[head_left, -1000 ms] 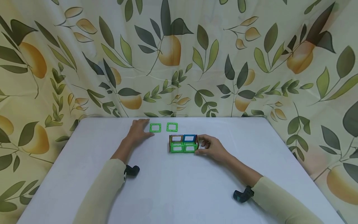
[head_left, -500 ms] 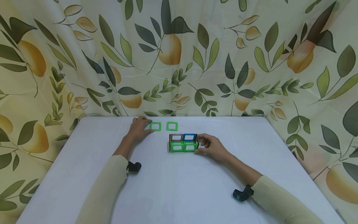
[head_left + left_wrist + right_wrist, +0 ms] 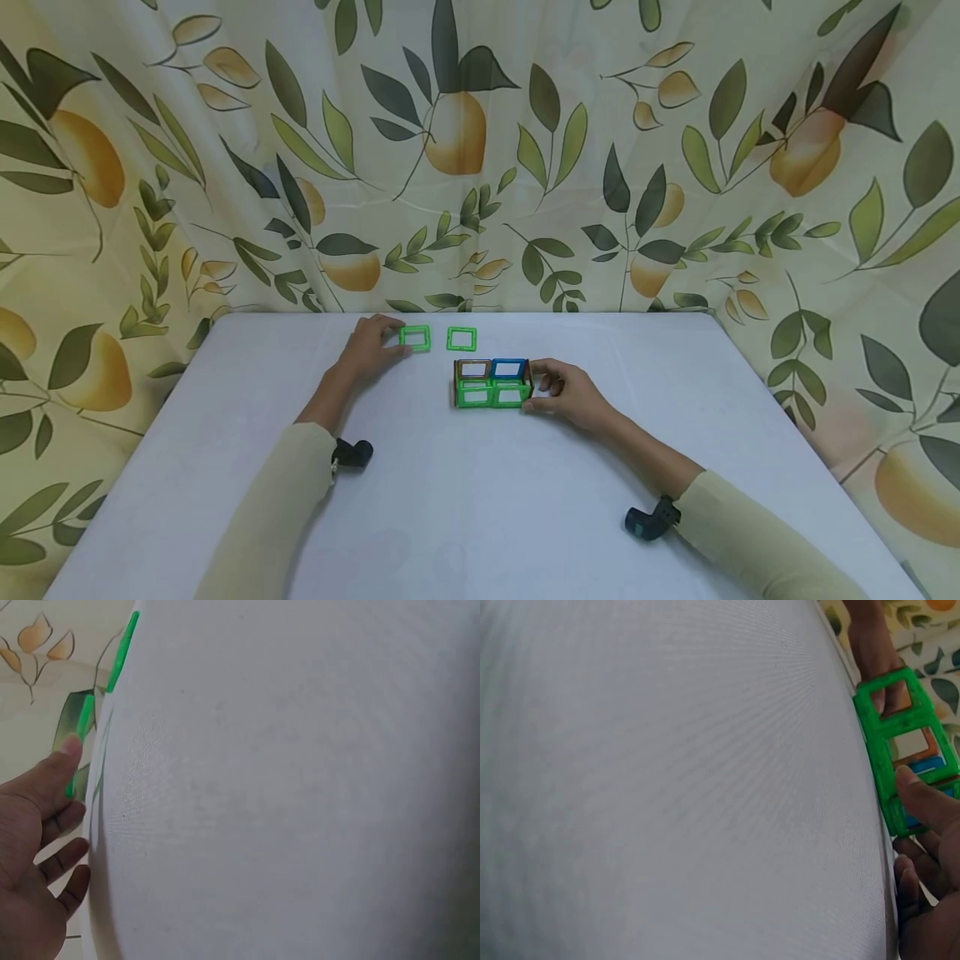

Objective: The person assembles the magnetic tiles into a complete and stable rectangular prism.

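Note:
My left hand [image 3: 367, 348] pinches a green square magnetic tile [image 3: 428, 337] by its left side, at the back of the table. In the left wrist view the thumb lies against this tile [image 3: 87, 712], the other fingers spread below. A second green square tile [image 3: 474, 338] lies just to the right. Nearer the middle stands a small box of magnetic tiles [image 3: 492, 394], with green ones in front and brown and blue ones behind. My right hand [image 3: 567, 396] grips the box's right end; the right wrist view shows the thumb on the green front [image 3: 881, 757].
The white table [image 3: 480, 500] ends at the back against a curtain [image 3: 525, 225] printed with fruit and leaves. Black wrist cameras [image 3: 652, 521] sit on both forearms, close above the tabletop.
The left hand has taken hold of the left green tile, which has shifted slightly left and looks tilted. The right hand and the box have stayed in place.

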Available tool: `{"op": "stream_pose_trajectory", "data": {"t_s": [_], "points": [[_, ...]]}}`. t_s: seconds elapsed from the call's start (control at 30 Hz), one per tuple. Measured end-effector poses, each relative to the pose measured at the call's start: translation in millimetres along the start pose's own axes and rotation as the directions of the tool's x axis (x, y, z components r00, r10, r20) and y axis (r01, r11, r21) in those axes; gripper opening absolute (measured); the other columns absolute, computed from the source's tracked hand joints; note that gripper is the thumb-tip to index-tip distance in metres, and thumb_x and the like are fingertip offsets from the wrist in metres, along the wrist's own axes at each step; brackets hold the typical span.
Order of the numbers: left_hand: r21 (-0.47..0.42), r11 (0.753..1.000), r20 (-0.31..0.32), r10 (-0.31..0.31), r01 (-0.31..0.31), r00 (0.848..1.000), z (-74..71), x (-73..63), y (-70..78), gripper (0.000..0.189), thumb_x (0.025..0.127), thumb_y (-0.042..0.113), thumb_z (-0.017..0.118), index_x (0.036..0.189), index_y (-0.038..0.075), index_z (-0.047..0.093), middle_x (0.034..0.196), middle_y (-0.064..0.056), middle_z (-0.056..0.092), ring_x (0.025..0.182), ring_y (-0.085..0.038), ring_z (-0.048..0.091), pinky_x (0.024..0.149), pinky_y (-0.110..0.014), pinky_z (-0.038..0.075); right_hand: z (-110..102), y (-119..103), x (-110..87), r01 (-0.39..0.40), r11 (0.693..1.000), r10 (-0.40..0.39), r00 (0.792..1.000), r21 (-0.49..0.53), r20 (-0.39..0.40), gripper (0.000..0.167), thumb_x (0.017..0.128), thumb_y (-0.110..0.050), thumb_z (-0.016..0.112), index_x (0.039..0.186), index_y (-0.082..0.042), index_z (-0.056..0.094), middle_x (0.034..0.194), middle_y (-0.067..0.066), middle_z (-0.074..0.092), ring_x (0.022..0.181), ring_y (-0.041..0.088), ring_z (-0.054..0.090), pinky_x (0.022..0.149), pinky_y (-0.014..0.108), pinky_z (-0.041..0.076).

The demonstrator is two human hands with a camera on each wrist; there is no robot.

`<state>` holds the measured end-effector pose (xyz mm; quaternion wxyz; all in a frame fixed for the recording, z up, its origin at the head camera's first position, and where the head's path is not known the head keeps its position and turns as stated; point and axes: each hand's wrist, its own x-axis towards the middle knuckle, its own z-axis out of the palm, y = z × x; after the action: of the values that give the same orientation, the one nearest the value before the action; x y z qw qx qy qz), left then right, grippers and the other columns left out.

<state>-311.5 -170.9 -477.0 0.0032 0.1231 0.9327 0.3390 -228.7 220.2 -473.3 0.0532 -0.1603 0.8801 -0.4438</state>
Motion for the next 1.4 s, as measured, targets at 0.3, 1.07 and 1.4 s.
{"op": "stream_pose_trajectory", "data": {"t_s": [0.3,1.07,1.4], "points": [[-0.062,0.996,-0.031,0.067,-0.069,0.997,-1.7,-5.7,2.3,0.051,0.095,0.024,0.081,0.138,0.001,0.064,0.139,-0.018,0.061,0.124,-0.037,0.053,0.108,-0.051,0.042,0.9,0.4,-0.2,-0.011,1.000,0.011,1.000,0.002,0.001,0.065,0.080,-0.019,0.094,0.136,-0.005,0.066,0.100,0.007,0.065,0.088,0.025,0.055,0.077,0.033,0.047],[-0.207,0.946,-0.110,0.231,-0.250,0.967,5.1,-25.1,38.2,0.049,0.087,0.025,0.089,0.128,0.005,0.071,0.131,-0.012,0.067,0.119,-0.039,0.057,0.099,-0.053,0.046,0.8,1.8,-0.1,0.000,1.000,0.000,1.000,0.017,-0.001,0.064,0.080,-0.018,0.094,0.136,-0.005,0.067,0.100,0.009,0.064,0.088,0.025,0.055,0.076,0.032,0.047],[-0.212,0.928,-0.097,0.290,-0.305,0.952,8.8,-38.0,59.5,0.050,0.084,0.025,0.092,0.126,0.008,0.073,0.129,-0.006,0.069,0.116,-0.036,0.056,0.097,-0.055,0.049,0.9,1.5,0.0,-0.001,1.000,0.001,1.000,0.013,-0.003,0.064,0.080,-0.018,0.094,0.136,-0.005,0.066,0.100,0.008,0.064,0.088,0.026,0.054,0.076,0.033,0.046]]}}
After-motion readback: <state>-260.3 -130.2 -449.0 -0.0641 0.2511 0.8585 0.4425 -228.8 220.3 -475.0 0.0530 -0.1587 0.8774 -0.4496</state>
